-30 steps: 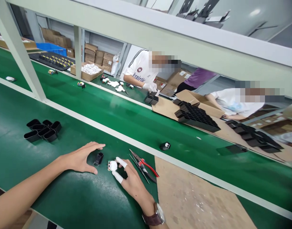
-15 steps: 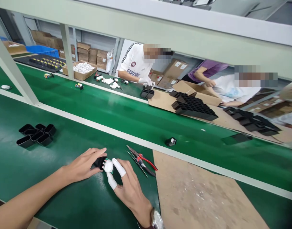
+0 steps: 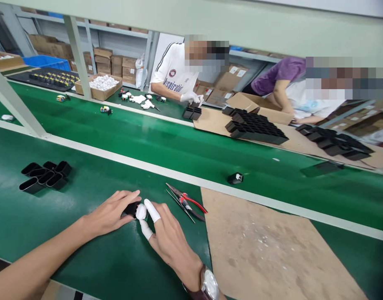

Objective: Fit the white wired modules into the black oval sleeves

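Note:
My left hand (image 3: 111, 212) is closed round a small black plastic case (image 3: 131, 209), which lies on its side with its open end turned right. Thumb and index finger of my right hand (image 3: 166, 233), both in white finger cots, pinch a circuit board with a white padded piece (image 3: 141, 212) on it. The board sits at the mouth of the case, partly inside; how deep it goes is hidden. Red-handled long-nose pliers (image 3: 188, 202) and metal tweezers (image 3: 180, 206) lie to the right of my hands.
Several empty black cases (image 3: 46, 177) stand at the left. Brown cardboard (image 3: 272, 241) covers the bench at right. Beyond a white rail (image 3: 125, 160), a green conveyor belt (image 3: 166, 141) carries a filled case (image 3: 235, 178). Co-workers (image 3: 175, 73) work across it beside stacked cases (image 3: 254, 127).
My right hand has pushed the board leftward, deeper into the case. The filled case on the belt has moved right. The whole view has shifted slightly.

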Available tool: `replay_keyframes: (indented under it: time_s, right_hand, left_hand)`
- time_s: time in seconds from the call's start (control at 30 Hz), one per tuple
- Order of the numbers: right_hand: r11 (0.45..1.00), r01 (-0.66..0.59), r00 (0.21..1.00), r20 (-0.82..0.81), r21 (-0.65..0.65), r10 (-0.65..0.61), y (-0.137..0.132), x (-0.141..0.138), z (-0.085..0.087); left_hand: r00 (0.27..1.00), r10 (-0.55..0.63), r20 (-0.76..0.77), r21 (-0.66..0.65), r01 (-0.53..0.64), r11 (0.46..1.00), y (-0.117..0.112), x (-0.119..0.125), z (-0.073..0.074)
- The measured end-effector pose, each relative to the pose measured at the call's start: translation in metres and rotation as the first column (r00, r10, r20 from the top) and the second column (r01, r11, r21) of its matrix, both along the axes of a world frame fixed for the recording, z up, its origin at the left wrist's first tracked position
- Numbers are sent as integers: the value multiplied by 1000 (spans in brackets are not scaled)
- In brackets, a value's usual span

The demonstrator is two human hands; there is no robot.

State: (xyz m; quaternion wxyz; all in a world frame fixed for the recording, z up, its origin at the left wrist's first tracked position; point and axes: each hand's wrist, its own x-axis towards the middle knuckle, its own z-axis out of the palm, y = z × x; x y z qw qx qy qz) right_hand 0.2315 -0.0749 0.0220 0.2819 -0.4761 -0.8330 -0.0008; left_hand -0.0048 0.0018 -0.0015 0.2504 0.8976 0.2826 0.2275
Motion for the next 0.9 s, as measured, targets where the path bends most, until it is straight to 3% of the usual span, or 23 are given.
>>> replay_keyframes:
  time_s: [0.47, 0.67, 0.9]
  right_hand:
    - [1000, -19, 999, 33, -2, 19, 2, 0, 9]
    - [997, -69, 982, -176, -45, 60, 3, 8, -2]
    - [992, -108, 987, -129, -69, 98, 6, 1, -5]
  left_hand:
    - [1000, -7, -5, 20, 7, 1000, -3, 7, 0]
    - [999, 44, 15, -199, -40, 979, -4, 6, -1]
    - [997, 50, 61, -307, -29, 951, -6, 7, -3]
